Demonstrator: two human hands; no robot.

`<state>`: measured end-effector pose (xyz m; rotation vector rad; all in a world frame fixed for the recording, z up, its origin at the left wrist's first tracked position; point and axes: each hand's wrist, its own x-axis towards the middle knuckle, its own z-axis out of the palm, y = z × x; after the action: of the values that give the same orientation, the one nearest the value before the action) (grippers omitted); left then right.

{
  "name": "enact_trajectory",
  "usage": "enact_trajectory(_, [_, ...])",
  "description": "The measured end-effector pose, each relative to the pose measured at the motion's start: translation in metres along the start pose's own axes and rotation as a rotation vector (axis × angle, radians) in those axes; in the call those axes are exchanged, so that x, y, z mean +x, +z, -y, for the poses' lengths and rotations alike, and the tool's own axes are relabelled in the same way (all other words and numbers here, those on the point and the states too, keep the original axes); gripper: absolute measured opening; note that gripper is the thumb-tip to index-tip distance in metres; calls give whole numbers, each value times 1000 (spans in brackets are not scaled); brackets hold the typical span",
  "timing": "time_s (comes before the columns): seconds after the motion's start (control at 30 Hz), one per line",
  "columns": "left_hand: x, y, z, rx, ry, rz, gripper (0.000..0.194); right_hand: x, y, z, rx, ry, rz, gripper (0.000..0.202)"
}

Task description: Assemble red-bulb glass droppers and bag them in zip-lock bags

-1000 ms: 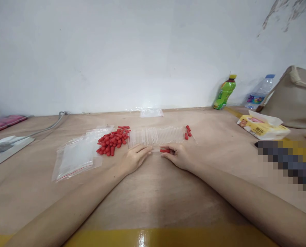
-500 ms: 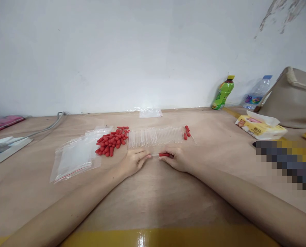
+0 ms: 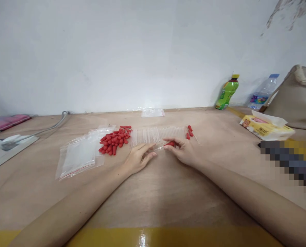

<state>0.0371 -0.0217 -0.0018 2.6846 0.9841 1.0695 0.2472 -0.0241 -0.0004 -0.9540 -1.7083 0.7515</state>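
Just right of the middle of the frame, the right hand holds a red dropper bulb pinched between thumb and fingers, the hand closed narrowly about it. From the bulb's left end a clear tube runs leftward and slightly down the frame, so bulb and tube make roughly one line, its long axis lying nearly across the view from one hand towards the other. The right hand has the bulb end; the left hand is nearest the tube's far end, which lies just by its fingertips. The left thumb and forefinger stand apart, with a visible gap; whether any left finger touches the tube is too fine to tell. Behind both hands, higher in the frame, lies a row of clear tubes side by side, most of them pointing up and down the view, so the held tube sits crosswise to them. At the row's left end, in the centre left of the frame, is a pile of red bulbs, nearer the left hand; at its right end lie a few loose red bulbs, nearer the right hand, with one thin tube beside them. Flat clear plastic bags lie left of the pile.
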Motion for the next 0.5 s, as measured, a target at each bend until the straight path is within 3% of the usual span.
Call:
enact_trajectory(0.1, [-1, -1, 2, 23, -45, -31, 41, 16, -21, 0, 170, 132, -128, 38])
enact_trajectory(0.27, [-2, 1, 1, 7, -41, 7, 38, 49, -90, -16, 228, 273, -262, 34])
enact_trajectory(0.37, [0, 0, -3, -16, -55, 55, 33, 60, -121, -40, 3, 411, -295, 24])
enact_trajectory(0.5, [0, -1, -4, -31, -67, 100, 29, 63, -127, -77, -337, 542, -312, 25])
